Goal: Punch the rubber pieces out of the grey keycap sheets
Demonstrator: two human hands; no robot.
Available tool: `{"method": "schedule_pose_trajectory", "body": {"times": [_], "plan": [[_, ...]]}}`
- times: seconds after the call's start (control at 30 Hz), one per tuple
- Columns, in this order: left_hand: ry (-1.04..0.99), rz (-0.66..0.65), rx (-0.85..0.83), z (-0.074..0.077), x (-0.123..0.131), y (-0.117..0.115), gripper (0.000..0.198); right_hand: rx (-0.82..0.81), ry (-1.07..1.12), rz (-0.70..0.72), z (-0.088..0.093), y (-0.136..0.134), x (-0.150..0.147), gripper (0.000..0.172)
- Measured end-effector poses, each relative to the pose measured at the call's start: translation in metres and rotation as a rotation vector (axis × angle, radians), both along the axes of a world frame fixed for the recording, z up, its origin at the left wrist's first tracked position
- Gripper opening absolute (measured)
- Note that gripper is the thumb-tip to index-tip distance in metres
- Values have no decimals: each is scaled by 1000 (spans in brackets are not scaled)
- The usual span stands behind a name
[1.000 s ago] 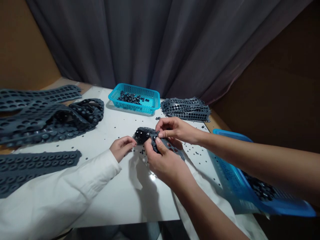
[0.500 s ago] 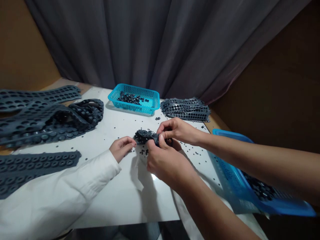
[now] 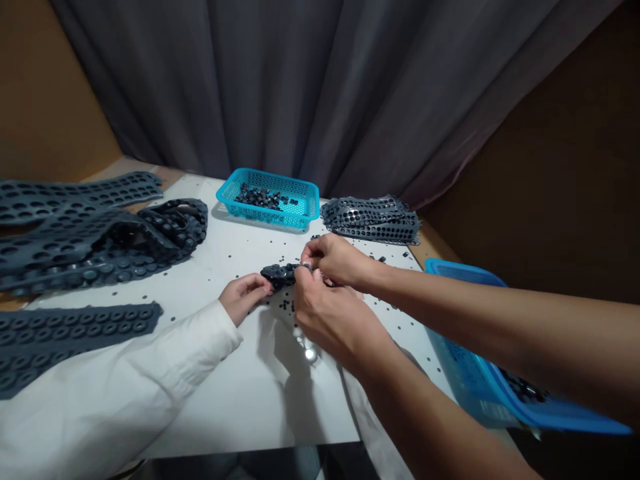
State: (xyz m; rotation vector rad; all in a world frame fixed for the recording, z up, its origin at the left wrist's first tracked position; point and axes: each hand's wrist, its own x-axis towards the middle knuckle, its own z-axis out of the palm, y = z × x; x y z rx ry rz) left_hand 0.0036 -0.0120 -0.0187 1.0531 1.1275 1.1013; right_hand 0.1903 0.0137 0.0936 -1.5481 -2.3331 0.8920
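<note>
Both my hands grip a small dark grey perforated rubber sheet over the middle of the white table. My left hand pinches the sheet's near edge, fingers closed. My right hand pinches it from the far side, just above my left. The sheet is bunched up, and most of it is hidden behind my fingers. A co-worker's hand in a white sleeve rests curled on the table at the sheet's left end.
A turquoise basket holding small dark parts stands at the back. Beside it lies a stack of punched sheets. Long grey rubber sheets cover the left side. A blue basket sits at the right edge. Tiny dark bits dot the table.
The sheet was spread between my hands and is now crumpled into a smaller bunch. Both my hands have moved slightly left and closer together. The co-worker's hand has stayed put.
</note>
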Motion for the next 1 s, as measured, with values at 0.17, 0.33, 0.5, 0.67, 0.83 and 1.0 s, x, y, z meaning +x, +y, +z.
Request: {"method": "schedule_pose_trajectory", "body": {"times": [0.17,0.33,0.5,0.67,0.83,1.0], "plan": [[-28,-4,-28,-1,0,0,21,-61,30,-24,-3,14,-4,9],[-18,-6,-19,-3,-1,1,18,85,-68,75,1,8,-3,14],[29,-15,-36,0,0,-1,17,346,-263,215,16,-42,-11,31],[58,-34,-3,6,0,-3,16,804,-757,493,22,-84,-32,31],[58,-33,-8,2,-1,-1,18,930,-826,477,11,-75,-26,27],[38,-33,-33,-2,-2,-1,18,191,-71,237,28,-19,22,15]]}}
